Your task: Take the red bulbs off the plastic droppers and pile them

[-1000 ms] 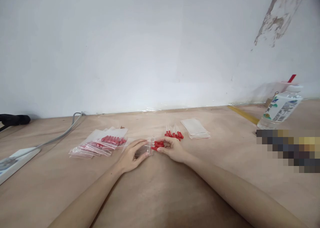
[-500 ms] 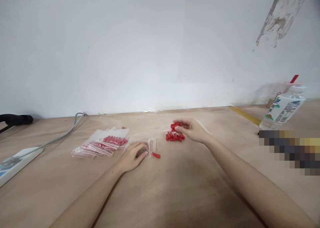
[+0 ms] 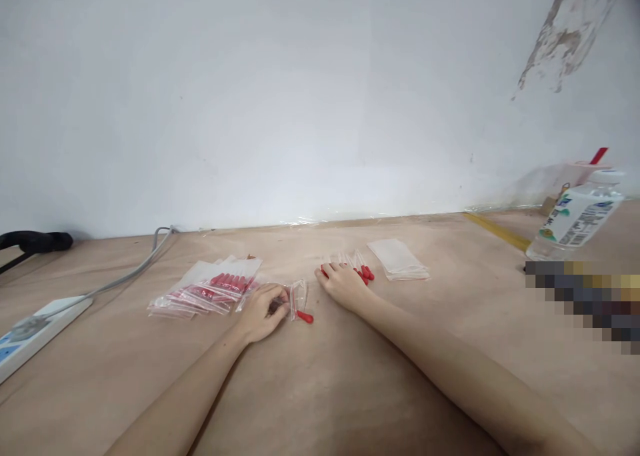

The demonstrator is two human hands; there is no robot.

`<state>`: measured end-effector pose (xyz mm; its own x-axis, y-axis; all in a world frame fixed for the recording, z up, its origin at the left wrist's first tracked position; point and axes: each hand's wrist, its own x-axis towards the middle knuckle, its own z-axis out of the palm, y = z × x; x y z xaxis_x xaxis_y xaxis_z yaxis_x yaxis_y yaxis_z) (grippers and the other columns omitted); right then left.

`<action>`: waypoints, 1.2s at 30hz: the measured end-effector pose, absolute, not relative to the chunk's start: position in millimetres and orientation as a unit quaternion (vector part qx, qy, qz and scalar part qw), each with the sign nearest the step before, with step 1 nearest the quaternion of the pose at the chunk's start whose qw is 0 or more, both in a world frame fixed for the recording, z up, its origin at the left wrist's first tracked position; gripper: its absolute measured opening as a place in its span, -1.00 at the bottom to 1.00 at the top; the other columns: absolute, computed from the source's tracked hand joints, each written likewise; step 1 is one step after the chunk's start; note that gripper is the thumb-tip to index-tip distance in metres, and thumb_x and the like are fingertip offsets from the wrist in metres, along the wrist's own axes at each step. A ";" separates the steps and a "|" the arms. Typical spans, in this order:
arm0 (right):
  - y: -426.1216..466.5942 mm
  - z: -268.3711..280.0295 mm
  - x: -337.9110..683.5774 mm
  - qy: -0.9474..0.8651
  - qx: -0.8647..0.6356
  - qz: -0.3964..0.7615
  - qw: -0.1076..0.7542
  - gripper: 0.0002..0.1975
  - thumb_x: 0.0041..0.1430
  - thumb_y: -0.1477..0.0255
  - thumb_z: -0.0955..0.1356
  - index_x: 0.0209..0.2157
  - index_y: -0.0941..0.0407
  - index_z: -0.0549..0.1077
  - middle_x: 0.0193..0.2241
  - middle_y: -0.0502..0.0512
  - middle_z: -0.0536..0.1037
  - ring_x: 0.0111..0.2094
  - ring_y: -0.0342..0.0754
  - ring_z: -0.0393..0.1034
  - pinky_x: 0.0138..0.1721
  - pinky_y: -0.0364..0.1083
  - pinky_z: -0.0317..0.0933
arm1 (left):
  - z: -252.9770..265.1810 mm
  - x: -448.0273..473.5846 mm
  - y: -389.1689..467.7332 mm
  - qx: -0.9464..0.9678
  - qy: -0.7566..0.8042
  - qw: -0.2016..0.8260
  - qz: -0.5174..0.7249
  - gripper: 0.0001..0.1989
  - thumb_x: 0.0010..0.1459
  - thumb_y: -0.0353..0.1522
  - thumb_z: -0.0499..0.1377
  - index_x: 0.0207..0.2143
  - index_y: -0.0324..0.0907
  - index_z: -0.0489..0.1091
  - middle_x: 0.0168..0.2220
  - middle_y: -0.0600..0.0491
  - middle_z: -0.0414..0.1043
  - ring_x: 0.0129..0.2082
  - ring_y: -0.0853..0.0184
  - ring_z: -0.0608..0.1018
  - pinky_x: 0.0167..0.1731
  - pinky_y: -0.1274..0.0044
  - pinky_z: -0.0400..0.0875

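Note:
My left hand (image 3: 265, 311) rests on the table with its fingers curled round a clear zip bag (image 3: 299, 299); the bag's red-lined opening points right. A dropper with a red rubber bulb (image 3: 305, 317) sticks out beside that opening. My right hand (image 3: 345, 286) lies palm down over a group of red-bulbed droppers (image 3: 367, 273), fingers slightly apart and touching the bulbs. Clear tubes of these droppers point toward the wall; part of the group is hidden under the hand. Left of my left hand, filled zip bags (image 3: 213, 287) with red-bulbed droppers overlap in a fanned pile.
A stack of flat, pale bags (image 3: 399, 259) lies right of the droppers. Far right stands a labelled clear bottle (image 3: 575, 216), near a yellow strip (image 3: 495, 231). On the left are a power strip (image 3: 45, 329), its grey cable (image 3: 133, 268) and a black object (image 3: 37, 243).
My right hand has come down and left onto the droppers from above them, where it held several red bulbs. It uncovers the pale bag stack. My left hand has hardly moved.

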<state>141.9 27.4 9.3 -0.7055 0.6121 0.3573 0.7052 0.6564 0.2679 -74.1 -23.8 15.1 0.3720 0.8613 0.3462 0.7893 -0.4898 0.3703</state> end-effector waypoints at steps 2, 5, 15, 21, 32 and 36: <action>26.4 9.2 142.8 -0.900 -0.367 -0.206 0.112 -0.75 0.18 0.59 0.15 -0.13 0.23 0.32 -0.24 0.25 0.42 -0.25 0.03 0.31 -0.31 -0.02 0.18 | 13.7 -74.2 -23.3 0.826 0.497 0.075 0.253 -0.91 0.04 -0.39 0.04 -0.49 -0.19 0.30 -0.39 0.05 0.39 -0.37 0.33 0.41 -0.28 0.48 0.29; 26.5 9.4 144.8 -0.899 -0.366 -0.215 0.106 -0.75 0.18 0.58 0.13 -0.15 0.19 0.32 -0.22 0.23 0.41 -0.23 0.03 0.28 -0.29 0.01 0.14 | 11.9 -74.4 -23.1 0.830 0.490 0.080 0.253 -0.90 0.05 -0.38 0.04 -0.47 -0.19 0.30 -0.38 0.05 0.38 -0.36 0.34 0.40 -0.28 0.49 0.29; 15.1 9.4 159.6 -0.907 -0.318 -0.102 0.257 -0.74 0.18 0.35 0.21 -0.12 0.08 0.36 -0.20 0.15 0.40 -0.20 -0.01 0.21 -0.20 -0.01 -0.03 | 13.3 -74.9 -24.5 0.842 0.473 0.071 0.252 -0.90 0.07 -0.35 0.04 -0.38 -0.17 0.31 -0.29 0.03 0.41 -0.27 0.29 0.44 -0.23 0.44 0.32; -12.2 4.0 148.3 -0.898 -0.314 0.039 0.306 -0.71 0.00 0.13 0.32 -0.39 0.06 0.46 -0.44 0.01 0.41 -0.34 -0.08 0.19 -0.24 -0.04 -0.07 | 6.6 -78.4 -25.8 0.829 0.497 0.062 0.251 -0.56 0.09 -0.27 0.05 0.04 -0.15 0.13 -0.11 -0.04 0.38 -0.10 0.21 0.42 -0.11 0.36 0.30; -23.6 9.9 180.9 -0.845 -0.355 0.098 0.388 -0.86 0.00 0.40 0.32 -0.56 0.13 0.41 -0.55 0.01 0.41 -0.41 -0.11 0.24 -0.30 -0.07 0.04 | 8.6 -77.0 -24.3 0.844 0.474 0.054 0.246 -0.61 0.10 -0.23 0.05 -0.03 -0.17 0.26 -0.06 -0.07 0.36 -0.08 0.21 0.41 -0.06 0.36 0.29; -10.5 18.8 212.7 -0.756 -0.428 0.159 0.469 -0.81 0.06 0.32 0.29 -0.53 0.11 0.42 -0.55 0.02 0.43 -0.46 -0.11 0.29 -0.40 -0.12 0.12 | 10.0 -75.7 -24.2 0.856 0.461 0.039 0.232 -0.60 0.10 -0.24 0.06 -0.01 -0.16 0.28 -0.04 -0.07 0.35 -0.04 0.19 0.38 -0.02 0.34 0.25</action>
<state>212.7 -10.5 18.8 -0.1936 0.7963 0.5731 0.4969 0.5833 -0.6425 -75.7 -24.2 10.0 0.4684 0.8067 0.3604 0.7705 -0.5725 0.2801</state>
